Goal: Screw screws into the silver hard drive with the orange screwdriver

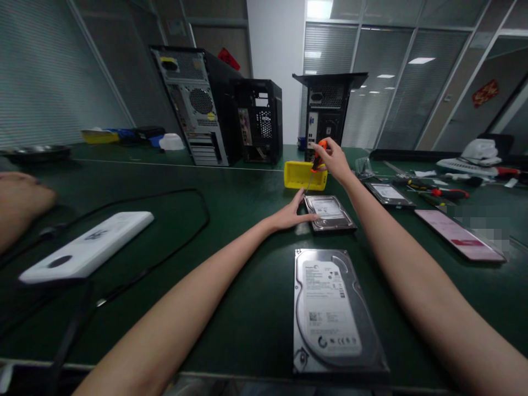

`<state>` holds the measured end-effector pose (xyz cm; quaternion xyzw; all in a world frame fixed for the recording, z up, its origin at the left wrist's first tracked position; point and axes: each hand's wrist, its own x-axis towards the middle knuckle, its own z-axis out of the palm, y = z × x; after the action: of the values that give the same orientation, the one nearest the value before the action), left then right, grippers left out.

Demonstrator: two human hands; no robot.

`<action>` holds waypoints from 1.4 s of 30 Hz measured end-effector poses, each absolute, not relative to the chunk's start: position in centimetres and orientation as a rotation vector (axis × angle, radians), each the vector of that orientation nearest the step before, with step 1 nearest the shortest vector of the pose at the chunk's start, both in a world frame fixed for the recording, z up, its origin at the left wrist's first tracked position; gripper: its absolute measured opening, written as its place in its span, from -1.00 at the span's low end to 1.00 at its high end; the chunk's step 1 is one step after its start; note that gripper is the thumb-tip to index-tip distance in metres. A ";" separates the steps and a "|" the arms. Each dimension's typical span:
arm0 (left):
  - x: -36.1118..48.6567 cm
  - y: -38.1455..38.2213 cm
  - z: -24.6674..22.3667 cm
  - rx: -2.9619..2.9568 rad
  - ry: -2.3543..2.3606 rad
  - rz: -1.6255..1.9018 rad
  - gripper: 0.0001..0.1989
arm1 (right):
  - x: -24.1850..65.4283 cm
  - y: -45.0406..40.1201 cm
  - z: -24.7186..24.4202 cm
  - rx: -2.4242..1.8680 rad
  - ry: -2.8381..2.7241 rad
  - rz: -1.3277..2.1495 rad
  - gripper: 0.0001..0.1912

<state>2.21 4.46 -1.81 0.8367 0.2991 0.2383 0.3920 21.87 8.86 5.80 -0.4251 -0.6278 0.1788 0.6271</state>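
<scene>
1. Possibly, the screwdriver [319, 155] could slip. The right hand [336, 160] pinches its orange-and-black handle with the fingertips, and the shaft leans down to the far left corner of the silver hard drive [336, 215]. If the push is not along the shaft, the tip may jump out and damage a screw head, if there is one; the exact contact is too small to tell.

2. The left hand [284, 216] has thumb and forefinger spread along the left side of this drive, which lies flat on the green table [243, 203]. The forefinger is very near to the shaft, so a slipping tip could hurt it.

3. The drive could turn or slide under a twisting force, because the left hand seems only to steady it from one side, and the surface looks smooth.

4. The yellow tray [292, 176] stands just behind the screwdriver. A wide movement of the right hand could knock it, and any small part inside could spill; its contents I cannot see.

5. The Seagate hard drive [330, 308] lies between the two forearms, near the front edge of the table. If an elbow is drawn back carelessly, it could push this drive off.
</scene>
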 end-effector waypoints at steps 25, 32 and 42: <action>1.4 6.1 -0.7 1.919 0.865 0.662 0.13 | 27.0 9.2 3.7 -1.021 -0.768 0.427 -0.63; 1.6 11.5 -0.2 1.859 1.469 0.964 -0.19 | 29.0 9.4 -2.7 -0.979 -0.519 0.589 -0.60; 4.5 14.2 -0.8 2.127 1.753 1.027 -0.53 | 28.4 8.6 -3.3 -0.939 -0.493 0.697 -0.59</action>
<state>4.52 14.18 -0.81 0.7195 0.5930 0.3474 0.1001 28.40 8.64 -3.27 -0.4385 -0.2303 0.3258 0.8053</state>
